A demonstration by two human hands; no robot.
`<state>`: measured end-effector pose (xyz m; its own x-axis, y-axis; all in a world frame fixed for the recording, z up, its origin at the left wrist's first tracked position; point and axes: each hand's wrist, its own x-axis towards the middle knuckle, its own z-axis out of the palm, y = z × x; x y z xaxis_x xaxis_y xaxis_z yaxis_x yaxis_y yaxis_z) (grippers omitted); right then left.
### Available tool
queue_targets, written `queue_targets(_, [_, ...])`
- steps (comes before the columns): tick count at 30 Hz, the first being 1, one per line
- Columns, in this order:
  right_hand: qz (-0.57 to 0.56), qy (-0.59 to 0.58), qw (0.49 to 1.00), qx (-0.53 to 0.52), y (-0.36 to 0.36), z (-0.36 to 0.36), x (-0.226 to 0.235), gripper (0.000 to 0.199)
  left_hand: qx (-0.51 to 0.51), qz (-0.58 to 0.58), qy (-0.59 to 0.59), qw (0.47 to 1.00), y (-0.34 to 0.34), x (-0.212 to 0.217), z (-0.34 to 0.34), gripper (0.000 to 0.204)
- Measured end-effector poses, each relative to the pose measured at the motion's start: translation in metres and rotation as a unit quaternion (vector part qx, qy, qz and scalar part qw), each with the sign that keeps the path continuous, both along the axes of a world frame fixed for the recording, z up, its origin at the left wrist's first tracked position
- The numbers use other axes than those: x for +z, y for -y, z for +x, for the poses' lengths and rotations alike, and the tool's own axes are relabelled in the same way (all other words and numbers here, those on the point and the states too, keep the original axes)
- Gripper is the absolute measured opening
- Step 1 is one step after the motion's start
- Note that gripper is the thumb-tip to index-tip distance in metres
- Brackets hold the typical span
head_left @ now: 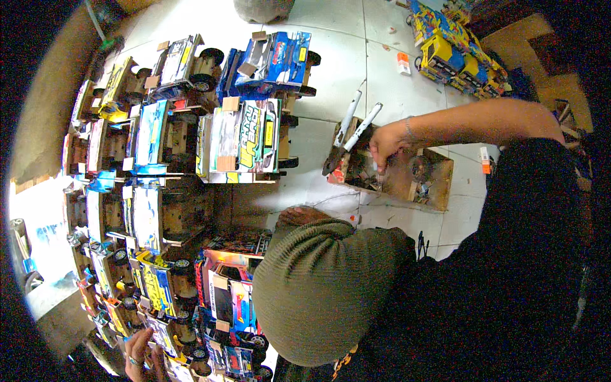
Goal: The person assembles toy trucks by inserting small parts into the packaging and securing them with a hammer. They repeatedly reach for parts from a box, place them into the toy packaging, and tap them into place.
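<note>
At the lower left, my left hand comes in from the bottom edge, a ring on one finger. Its fingers and thumb stand apart beside a toy truck with a pale printed body. Whether a fingertip touches the truck cannot be told. My right hand is out of sight. A co-worker in a green ribbed beanie and black top fills the lower right. That person's hand, a bracelet at the wrist, reaches into a shallow wooden box of small parts. Pliers with white handles lie across the box.
Rows of colourful toy trucks with black wheels cover the left side, among them a white-and-green truck and a blue truck. Yellow-and-blue toy trucks stand at the far right. Small orange-and-white boxes sit on white floor tiles.
</note>
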<state>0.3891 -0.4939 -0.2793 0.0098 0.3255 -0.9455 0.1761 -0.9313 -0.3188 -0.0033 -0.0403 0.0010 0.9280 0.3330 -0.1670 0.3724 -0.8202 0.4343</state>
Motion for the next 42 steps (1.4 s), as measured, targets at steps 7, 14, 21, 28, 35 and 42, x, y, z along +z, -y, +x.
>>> queue_targets(7, [0.111, -0.011, 0.984, -0.139, -0.027, -0.021, 0.132, 0.037, -0.087, 0.023, 0.085, 0.992, -0.001, 0.002, 0.027, 0.019])
queue_targets(14, [0.307, 0.061, 0.949, -0.019, -0.154, -0.059, 0.265, 0.031, -0.106, 0.001, 0.209, 0.972, 0.019, 0.025, 0.032, 0.032])
queue_targets(21, [0.538, 0.052, 0.831, 0.134, -0.314, -0.154, 0.357, 0.026, -0.071, -0.213, 0.315, 0.922, 0.006, 0.036, 0.023, 0.032])
queue_targets(28, [0.609, 0.103, 0.768, 0.171, -0.388, -0.217, 0.369, 0.02, -0.026, -0.385, 0.298, 0.873, -0.061, 0.038, -0.027, 0.045])
queue_targets(35, [0.583, 0.268, 0.733, -0.226, -0.333, -0.148, 0.376, 0.029, 0.153, -0.353, 0.343, 0.857, -0.116, -0.016, -0.054, 0.031])
queue_targets(42, [0.622, 0.236, 0.675, -0.32, -0.312, -0.094, 0.336, 0.041, 0.301, -0.341, 0.384, 0.803, -0.204, -0.058, -0.049, 0.024])
